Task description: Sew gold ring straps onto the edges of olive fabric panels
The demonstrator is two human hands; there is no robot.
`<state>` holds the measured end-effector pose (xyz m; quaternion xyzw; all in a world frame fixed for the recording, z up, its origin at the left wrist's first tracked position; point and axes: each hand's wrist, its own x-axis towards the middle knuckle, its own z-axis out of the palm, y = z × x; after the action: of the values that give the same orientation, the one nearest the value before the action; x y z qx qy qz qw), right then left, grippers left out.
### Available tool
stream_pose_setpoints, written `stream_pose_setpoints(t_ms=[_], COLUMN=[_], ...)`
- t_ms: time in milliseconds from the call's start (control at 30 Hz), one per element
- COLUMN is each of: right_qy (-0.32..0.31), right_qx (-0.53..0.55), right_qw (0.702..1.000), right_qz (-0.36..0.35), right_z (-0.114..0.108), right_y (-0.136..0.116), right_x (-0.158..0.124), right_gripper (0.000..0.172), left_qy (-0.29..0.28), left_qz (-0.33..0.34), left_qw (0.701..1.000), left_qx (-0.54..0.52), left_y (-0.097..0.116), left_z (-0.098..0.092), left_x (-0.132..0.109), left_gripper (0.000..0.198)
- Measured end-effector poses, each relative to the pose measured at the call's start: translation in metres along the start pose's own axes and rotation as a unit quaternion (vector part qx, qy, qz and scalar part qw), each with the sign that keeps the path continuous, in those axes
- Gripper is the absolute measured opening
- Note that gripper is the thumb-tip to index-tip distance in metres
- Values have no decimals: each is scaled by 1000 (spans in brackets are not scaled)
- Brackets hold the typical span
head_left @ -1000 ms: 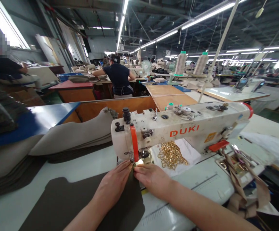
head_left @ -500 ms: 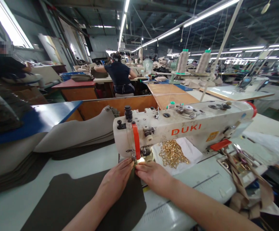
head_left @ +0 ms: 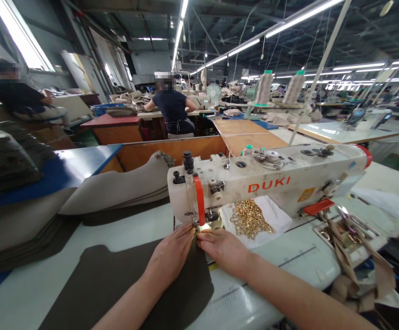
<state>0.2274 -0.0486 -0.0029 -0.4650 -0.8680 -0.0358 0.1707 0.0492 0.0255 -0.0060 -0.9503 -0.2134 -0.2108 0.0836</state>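
A white DUKI sewing machine (head_left: 275,181) stands on the pale table (head_left: 289,261). A dark olive fabric piece (head_left: 117,279) lies flat in front of it, its far edge under the needle. My left hand (head_left: 172,254) rests on the fabric just left of the presser foot, fingers pressed together at the edge. My right hand (head_left: 223,250) lies just right of the foot, fingertips pinching the same fabric edge. Both hands nearly touch below the needle.
A heap of gold rings (head_left: 249,217) lies on white cloth behind my right hand. Stacked beige and dark fabric pieces (head_left: 110,192) sit at left. A tray with straps (head_left: 347,233) is at right. Two thread cones (head_left: 264,87) stand behind. Other people sit at tables further back.
The view has shifted slightly, so the machine and hands sit a little further right. Both hands stay at the presser foot on the fabric edge.
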Motion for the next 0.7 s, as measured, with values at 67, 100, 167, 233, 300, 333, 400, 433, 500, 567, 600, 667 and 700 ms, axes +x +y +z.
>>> stream_pose_setpoints(t_ms=[67, 100, 167, 233, 300, 333, 400, 433, 500, 567, 600, 667, 700], right_qy=[0, -2, -5, -9, -11, -14, -14, -11, 3, 18, 24, 35, 38], right_qx=[0, 0, -1, -5, -8, -10, -13, -12, -7, 3, 9, 19, 23], right_qw=[1000, 1000, 1000, 1000, 1000, 1000, 999, 998, 998, 997, 997, 997, 997], right_qz=[4, 4, 2, -1, -12, -22, -47, -59, -69, -68, -66, -64, -63], right_z=[1, 1, 1, 0, 0, 0, 2, 4, 8, 12, 13, 16, 16], right_y=[1, 1, 3, 4, 0, -4, -16, -22, -34, -43, -45, -46, -46], right_x=[0, 0, 1, 2, 1, 0, -3, -6, -11, -15, -16, -18, -18], right_gripper=[13, 13, 13, 12, 11, 10, 10, 11, 12, 13, 13, 15, 16], left_qy=[-10, -15, -21, -22, -21, -18, -7, -2, 3, 0, 2, 5, 6], left_qz=[-9, -13, -22, -34, -39, -38, -37, -41, -64, -96, -110, -113, -90], left_qw=[1000, 1000, 999, 999, 999, 999, 999, 999, 998, 994, 993, 993, 996], left_qx=[-7, -12, -22, -24, -12, -5, -2, -8, -29, -46, -46, -29, -18], left_y=[0, 0, 0, 1, 3, 6, 11, 14, 20, 25, 28, 34, 39], left_z=[0, 1, 0, -1, -4, -6, -10, -13, -21, -31, -36, -46, -50], left_x=[1, 2, 4, 3, -3, -8, -22, -30, -44, -54, -59, -71, -81], left_gripper=[39, 39, 39, 39, 38, 39, 38, 38, 35, 32, 33, 45, 55])
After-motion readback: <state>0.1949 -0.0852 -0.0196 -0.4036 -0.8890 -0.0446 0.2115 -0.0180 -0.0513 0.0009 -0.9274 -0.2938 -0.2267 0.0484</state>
